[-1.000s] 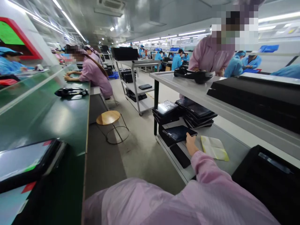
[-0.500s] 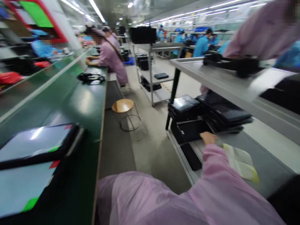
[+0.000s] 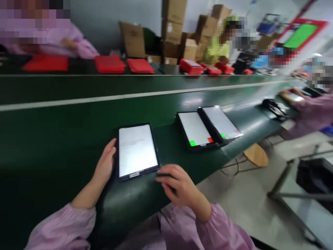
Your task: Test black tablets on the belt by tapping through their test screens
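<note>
A tablet (image 3: 137,149) with a lit white screen and black frame is in front of me at the green bench. My left hand (image 3: 105,161) grips its left edge, with the thumb side against the frame and part of the fingers hidden behind it. Just off the tablet's lower right corner is my right hand (image 3: 179,184), its fingers bent and apart, slightly blurred. I cannot make out anything held in it. To the right lie two more tablets side by side, a nearer one (image 3: 195,128) and a farther one (image 3: 221,123), with green and red corner stickers.
Across the green bench (image 3: 78,139) runs a pale strip. Beyond it are stacks of red folders (image 3: 109,64) and cardboard boxes (image 3: 174,31). Co-workers are at the far side and right. A wooden stool (image 3: 256,155) and a grey cart (image 3: 299,205) stand at the right.
The view has swung from the aisle and cart to the bench. My right hand has left the cart shelf and is beside the tablet. My left hand has come into view on the tablet.
</note>
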### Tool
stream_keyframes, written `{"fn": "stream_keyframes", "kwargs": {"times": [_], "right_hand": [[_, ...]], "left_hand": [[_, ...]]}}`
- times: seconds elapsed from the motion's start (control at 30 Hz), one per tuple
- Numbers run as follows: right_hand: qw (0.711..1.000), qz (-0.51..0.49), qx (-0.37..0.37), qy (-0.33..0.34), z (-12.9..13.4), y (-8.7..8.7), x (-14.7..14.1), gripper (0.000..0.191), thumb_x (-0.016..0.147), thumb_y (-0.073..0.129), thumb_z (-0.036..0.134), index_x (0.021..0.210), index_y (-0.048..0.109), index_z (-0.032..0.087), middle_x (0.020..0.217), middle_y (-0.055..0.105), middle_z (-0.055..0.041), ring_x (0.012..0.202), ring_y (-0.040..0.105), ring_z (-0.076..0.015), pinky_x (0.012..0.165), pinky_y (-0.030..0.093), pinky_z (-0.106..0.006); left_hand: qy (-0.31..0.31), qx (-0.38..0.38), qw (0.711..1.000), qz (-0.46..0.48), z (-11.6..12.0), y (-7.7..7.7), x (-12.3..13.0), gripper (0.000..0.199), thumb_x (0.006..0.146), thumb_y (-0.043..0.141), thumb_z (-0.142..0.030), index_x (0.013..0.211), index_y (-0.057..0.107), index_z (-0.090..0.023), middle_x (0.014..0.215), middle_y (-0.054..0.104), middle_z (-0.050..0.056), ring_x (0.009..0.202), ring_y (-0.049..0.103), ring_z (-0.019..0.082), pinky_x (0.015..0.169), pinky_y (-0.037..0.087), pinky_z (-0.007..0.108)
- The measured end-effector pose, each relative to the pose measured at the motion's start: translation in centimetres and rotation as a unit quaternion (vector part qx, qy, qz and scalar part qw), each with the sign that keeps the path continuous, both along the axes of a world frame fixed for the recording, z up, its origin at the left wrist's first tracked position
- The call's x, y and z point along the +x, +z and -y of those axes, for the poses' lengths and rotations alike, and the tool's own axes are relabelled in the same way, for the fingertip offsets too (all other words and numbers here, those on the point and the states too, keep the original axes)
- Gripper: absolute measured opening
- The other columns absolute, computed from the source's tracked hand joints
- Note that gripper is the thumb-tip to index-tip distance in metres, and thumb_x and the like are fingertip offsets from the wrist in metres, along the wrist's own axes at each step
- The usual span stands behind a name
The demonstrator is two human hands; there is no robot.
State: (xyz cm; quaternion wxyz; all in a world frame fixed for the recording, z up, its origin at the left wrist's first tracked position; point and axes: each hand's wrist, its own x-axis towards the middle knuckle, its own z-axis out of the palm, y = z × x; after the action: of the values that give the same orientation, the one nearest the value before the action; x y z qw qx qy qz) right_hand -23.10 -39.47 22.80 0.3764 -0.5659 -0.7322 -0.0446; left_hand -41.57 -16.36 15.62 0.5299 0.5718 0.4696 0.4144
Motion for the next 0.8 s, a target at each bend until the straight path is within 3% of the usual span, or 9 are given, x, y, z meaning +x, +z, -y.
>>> {"fn": "stream_keyframes", "kwargs": {"times": [0.07,0.13,0.23,0.37,0.6,0.7,0.8], "right_hand": [[0.998,0.039,-0.041,0.019,-4.3,-0.9,-0.6,0.023,0.104,0.059,0.021,0.11,0.081,0.019,0.126,0.079,-0.0119,0.133,0.068,-0.0287,0.105,0.064,-0.042],[0.994,0.069,-0.069,0.043,-6.8,-1.8,-0.6,0.021,0.103,0.063,0.023,0.11,0.082,0.023,0.139,0.075,-0.0092,0.148,0.056,-0.0334,0.111,0.06,-0.049],[0.992,0.093,-0.075,0.038,-8.3,-3.0,0.0,0.022,0.1,0.064,0.022,0.107,0.083,0.03,0.149,0.069,-0.0047,0.159,0.041,-0.0361,0.113,0.058,-0.058],[0.99,0.118,-0.047,-0.058,-9.4,-4.0,0.6,0.029,0.099,0.059,0.013,0.109,0.082,0.028,0.152,0.064,-0.01,0.167,0.024,-0.0352,0.111,0.058,-0.06],[0.991,0.065,-0.075,-0.085,-10.0,-3.4,0.2,0.029,0.104,0.054,0.02,0.114,0.08,0.026,0.16,0.056,-0.0091,0.169,0.018,-0.031,0.122,0.049,-0.058],[0.994,0.042,-0.094,-0.036,-10.1,-2.7,-0.2,0.029,0.103,0.055,0.021,0.109,0.082,0.028,0.161,0.057,-0.0055,0.17,0.017,-0.0292,0.129,0.039,-0.056],[0.994,0.003,-0.096,0.045,-10.0,-2.3,-0.5,0.029,0.099,0.056,0.018,0.098,0.083,0.029,0.15,0.068,-0.0017,0.166,0.028,-0.0291,0.133,0.034,-0.051]], "left_hand": [[0.031,-0.043,0.998,0.036,-0.2,-1.1,-0.7,0.052,0.092,0.059,-0.059,0.125,0.068,-0.021,0.15,0.066,0.014,0.152,0.05,0.039,0.129,0.039,0.052],[0.046,-0.069,0.994,0.072,-0.2,-1.2,-1.3,0.054,0.088,0.062,-0.064,0.122,0.07,-0.022,0.145,0.07,0.013,0.15,0.053,0.036,0.126,0.044,0.051],[0.07,-0.119,0.982,0.128,0.1,-0.4,-2.3,0.062,0.077,0.073,-0.075,0.111,0.076,-0.023,0.136,0.074,0.015,0.145,0.057,0.039,0.122,0.048,0.056],[0.088,-0.186,0.964,0.167,0.3,0.4,-3.3,0.07,0.061,0.087,-0.081,0.099,0.082,-0.023,0.124,0.078,0.016,0.134,0.065,0.041,0.119,0.051,0.062],[0.092,-0.219,0.964,0.122,0.3,1.4,-3.5,0.064,0.062,0.089,-0.08,0.094,0.086,-0.025,0.119,0.082,0.013,0.123,0.073,0.035,0.104,0.064,0.048],[0.102,-0.224,0.962,0.12,0.3,1.7,-3.5,0.062,0.062,0.09,-0.081,0.091,0.087,-0.026,0.114,0.083,0.011,0.118,0.075,0.032,0.099,0.066,0.04],[0.097,-0.22,0.963,0.121,0.3,1.8,-3.5,0.059,0.063,0.09,-0.079,0.089,0.087,-0.027,0.112,0.083,0.01,0.115,0.076,0.029,0.096,0.066,0.035]]}}
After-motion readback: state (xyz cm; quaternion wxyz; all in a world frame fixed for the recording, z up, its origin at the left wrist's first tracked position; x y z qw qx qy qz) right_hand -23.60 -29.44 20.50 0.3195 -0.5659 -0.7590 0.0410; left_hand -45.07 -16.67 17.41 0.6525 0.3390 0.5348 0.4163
